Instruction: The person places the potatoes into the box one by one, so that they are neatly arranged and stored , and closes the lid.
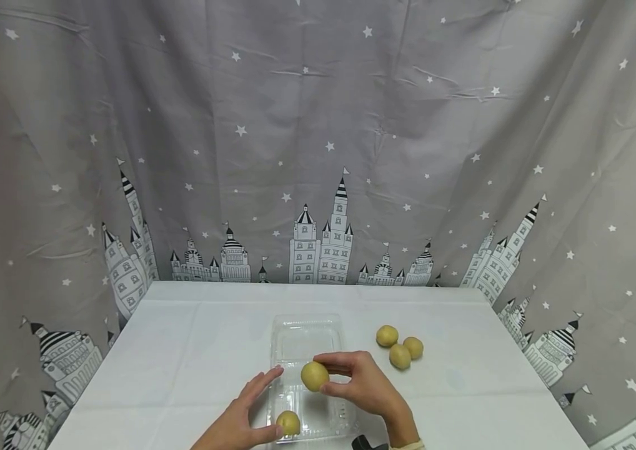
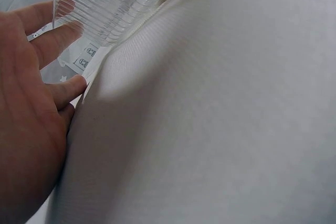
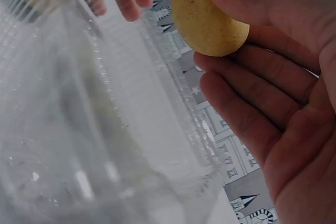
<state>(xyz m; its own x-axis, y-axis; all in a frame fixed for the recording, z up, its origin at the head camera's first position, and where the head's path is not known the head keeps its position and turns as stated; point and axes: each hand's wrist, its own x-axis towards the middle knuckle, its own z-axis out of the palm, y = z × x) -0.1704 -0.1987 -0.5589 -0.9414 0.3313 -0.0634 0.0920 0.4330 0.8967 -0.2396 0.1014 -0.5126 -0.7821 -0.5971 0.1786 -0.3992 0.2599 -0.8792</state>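
Note:
My right hand [image 1: 371,384] pinches a round yellow potato [image 1: 315,376] between thumb and fingers, above a clear plastic clamshell container [image 1: 307,340]. In the right wrist view, the held potato [image 3: 207,17] shows small brown specks. A second potato [image 1: 288,422] sits in the near left corner of the container's near half. My left hand [image 1: 242,415] is spread at the container's left side, its thumb overlapping that second potato in the head view. The left wrist view has the extended fingers [image 2: 60,43] along the ribbed plastic wall.
Three more potatoes [image 1: 400,356] lie grouped on the white-covered table [image 1: 464,375], right of the container. The container's lid half lies opened away from me. A grey curtain [image 1: 318,125] printed with stars and castles hangs behind the table.

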